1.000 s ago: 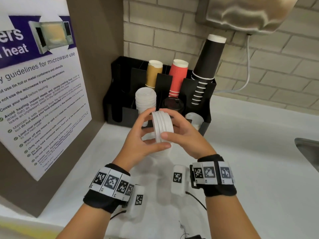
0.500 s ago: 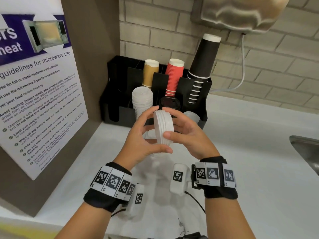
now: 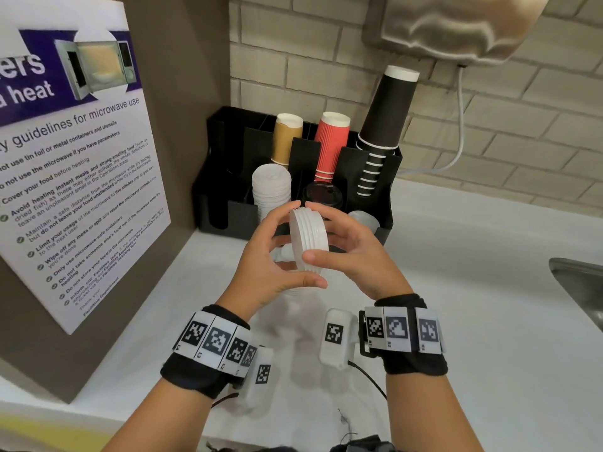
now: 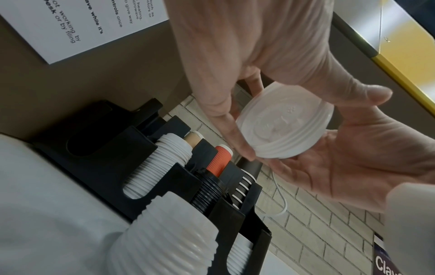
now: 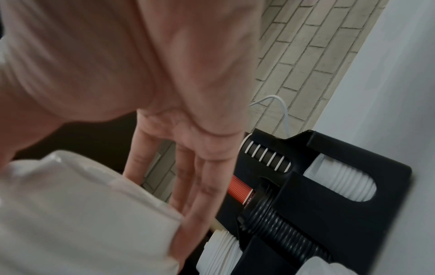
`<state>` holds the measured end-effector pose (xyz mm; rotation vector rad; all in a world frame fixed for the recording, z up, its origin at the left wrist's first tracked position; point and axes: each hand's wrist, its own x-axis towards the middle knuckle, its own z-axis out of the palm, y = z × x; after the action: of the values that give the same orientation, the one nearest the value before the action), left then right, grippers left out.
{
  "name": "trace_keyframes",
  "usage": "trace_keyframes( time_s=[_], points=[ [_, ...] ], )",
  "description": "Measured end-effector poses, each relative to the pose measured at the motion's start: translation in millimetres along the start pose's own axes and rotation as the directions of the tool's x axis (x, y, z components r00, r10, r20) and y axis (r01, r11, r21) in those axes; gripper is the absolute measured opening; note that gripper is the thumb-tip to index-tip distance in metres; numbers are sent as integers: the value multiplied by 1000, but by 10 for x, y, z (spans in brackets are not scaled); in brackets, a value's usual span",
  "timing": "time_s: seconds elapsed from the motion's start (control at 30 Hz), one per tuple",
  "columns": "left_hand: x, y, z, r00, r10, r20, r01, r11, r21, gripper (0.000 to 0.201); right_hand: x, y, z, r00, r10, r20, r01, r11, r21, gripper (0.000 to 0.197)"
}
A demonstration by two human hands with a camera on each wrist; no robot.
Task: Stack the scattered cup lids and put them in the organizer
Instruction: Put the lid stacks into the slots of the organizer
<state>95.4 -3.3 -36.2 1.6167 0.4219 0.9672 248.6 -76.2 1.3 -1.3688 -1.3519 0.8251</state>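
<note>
A short stack of white cup lids (image 3: pixel 308 238) stands on edge in the air, just in front of the black organizer (image 3: pixel 228 220). My left hand (image 3: pixel 292 252) cups the stack from the left, thumb under it and fingers curled over its top. From the right, my right hand (image 3: pixel 331 236) grips it with the thumb across the rim. The left wrist view shows the lid stack (image 4: pixel 284 130) between the left fingers (image 4: pixel 226 119) and the right palm (image 4: pixel 353 167). The organizer's front slots hold a tall white lid stack (image 3: pixel 270 187), black lids (image 3: pixel 321 194) and a lower white stack (image 3: pixel 362 220).
Tan (image 3: pixel 287 138), red (image 3: pixel 332 141) and black (image 3: pixel 381 125) paper cups stand in the organizer's rear slots. A microwave poster (image 3: pixel 75 164) covers the brown panel at left. A metal sink edge (image 3: pixel 580 288) is at right, and a white cable (image 3: pixel 456 151) hangs on the brick wall.
Both hands stay in front of the organizer with the lid stack between them. Only the fingers have shifted slightly around its rim.
</note>
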Motion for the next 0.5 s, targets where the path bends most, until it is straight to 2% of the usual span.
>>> trace_keyframes(
  time_s=[0.37,0.43,0.5],
  points=[
    [14,-68,-54,1000,-4,21,4,1000,12,111,69,-35,-69,999,-34,-18,34,999,-19,65],
    [10,-86,-130,1000,-11,-26,11,1000,18,103,157,-113,-261,995,-74,-60,68,994,-91,64],
    [3,-103,-242,995,-20,-101,25,998,51,88,307,-184,-538,984,-128,-122,100,972,-212,64]
  ],
)
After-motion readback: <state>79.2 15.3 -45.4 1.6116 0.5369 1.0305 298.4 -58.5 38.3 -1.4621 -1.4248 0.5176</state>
